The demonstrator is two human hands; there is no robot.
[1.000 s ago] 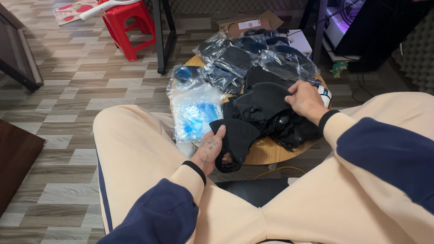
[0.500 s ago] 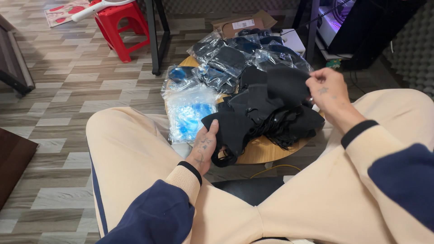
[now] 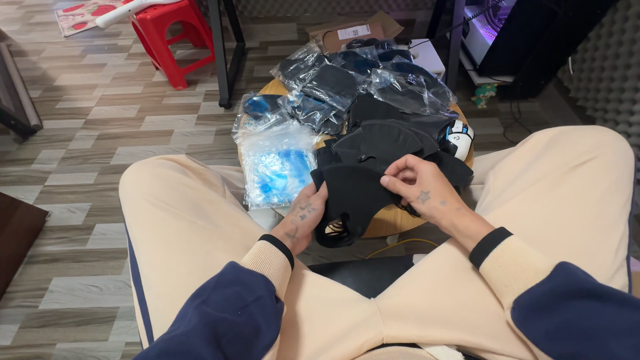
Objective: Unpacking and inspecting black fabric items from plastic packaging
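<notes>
I sit with my knees apart in beige trousers. Between them stands a small round wooden table [image 3: 385, 222]. My left hand [image 3: 305, 218] grips a black cloth mask [image 3: 351, 193] by its left edge. My right hand [image 3: 418, 190] pinches the same mask at its right side, thumb and fingers closed on the fabric. The mask hangs over the table's near edge, an ear loop dangling below. Behind it lies a pile of more black masks [image 3: 387, 137].
A clear bag of blue items [image 3: 278, 163] lies at the table's left. Several plastic-wrapped dark packs [image 3: 347, 80] cover the back. A white and black device [image 3: 457, 138] sits at the right. A red stool [image 3: 170, 37], cardboard box [image 3: 353, 30] and metal table legs stand behind.
My right hand came back from the right side of the pile to the mask and now pinches it. The left hand stays on the mask's left edge. The view tilted slightly.
</notes>
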